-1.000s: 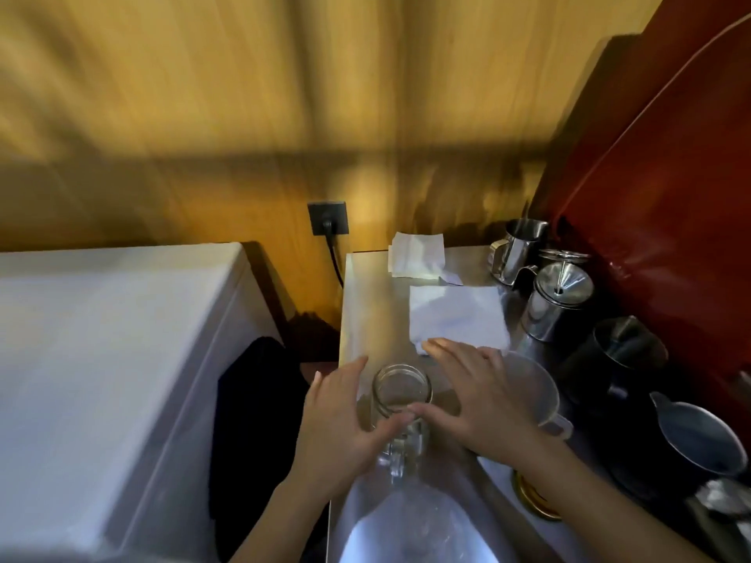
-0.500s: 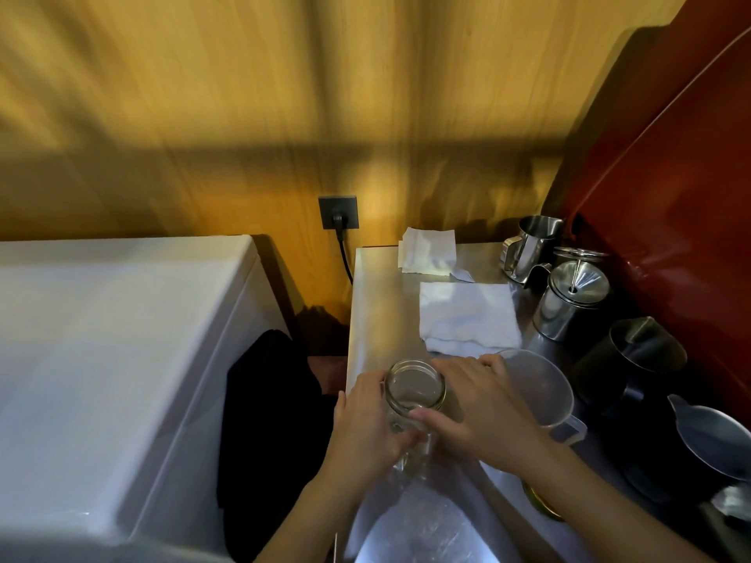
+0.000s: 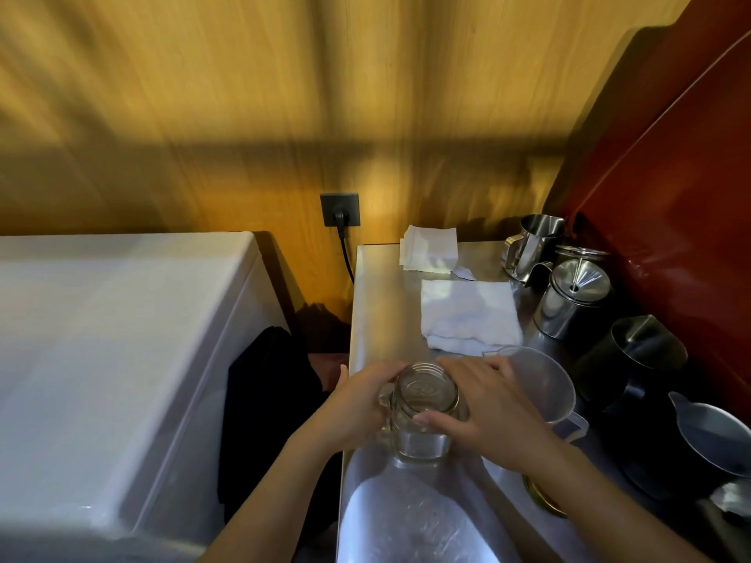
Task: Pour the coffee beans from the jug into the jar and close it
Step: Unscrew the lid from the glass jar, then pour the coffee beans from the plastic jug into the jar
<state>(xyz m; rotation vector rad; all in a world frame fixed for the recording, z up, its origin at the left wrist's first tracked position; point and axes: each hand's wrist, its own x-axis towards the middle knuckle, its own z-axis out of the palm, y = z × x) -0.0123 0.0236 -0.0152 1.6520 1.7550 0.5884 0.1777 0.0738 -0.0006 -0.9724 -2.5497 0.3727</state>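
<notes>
A clear glass jar (image 3: 422, 416) with a side handle and a threaded open mouth stands upright on the steel counter (image 3: 382, 310). It looks empty. My left hand (image 3: 357, 404) wraps its left side at the handle. My right hand (image 3: 491, 412) cups its right side, thumb across the front. Just right of the jar, partly behind my right hand, stands a translucent plastic jug (image 3: 544, 384); I cannot see its contents. A gold-rimmed lid (image 3: 542, 497) lies on the counter under my right forearm, mostly hidden.
Two white cloths (image 3: 467, 314) lie behind the jar. Steel pitchers (image 3: 532, 245), a funnel-topped steel can (image 3: 573, 298), a black pitcher (image 3: 638, 355) and a grey pitcher (image 3: 715, 436) line the right side by a red panel. A white appliance (image 3: 113, 351) stands left.
Both hands have closed in around the jar, and the jar has turned so its handle now sits on the left under my left hand. The view shifted slightly.
</notes>
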